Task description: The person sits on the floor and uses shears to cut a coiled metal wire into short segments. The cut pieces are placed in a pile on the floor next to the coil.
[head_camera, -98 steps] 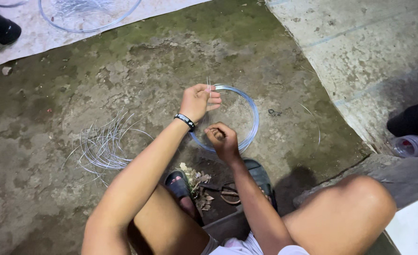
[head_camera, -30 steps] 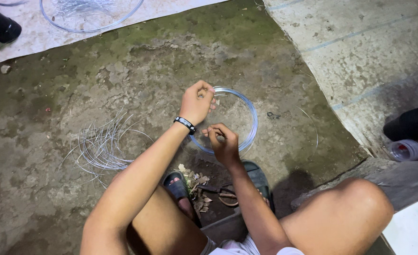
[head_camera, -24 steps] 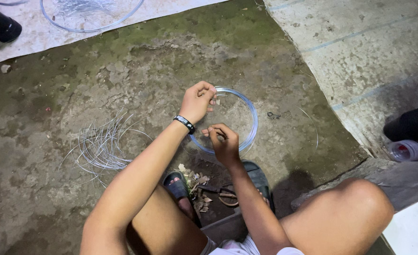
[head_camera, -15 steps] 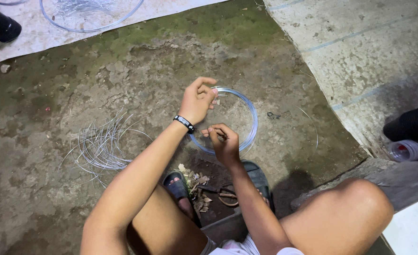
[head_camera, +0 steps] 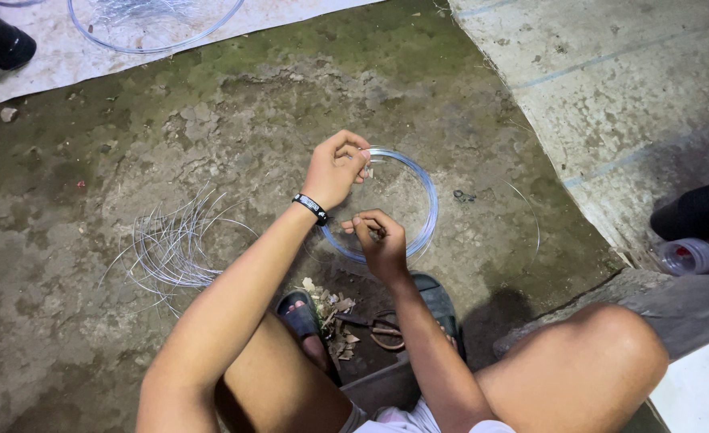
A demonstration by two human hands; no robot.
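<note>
Pinching the wire ring [head_camera: 406, 210] at its far rim, the left hand [head_camera: 334, 168] grasps it; the right hand [head_camera: 380, 240] clamps the near rim. Ring hangs just above the ground; keep both pinches firm so the coils stay together.

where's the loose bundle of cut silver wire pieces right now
In the head view, the loose bundle of cut silver wire pieces lies on the rough concrete ground, left of the person's left forearm, apart from the wire hoop both hands hold.
</note>
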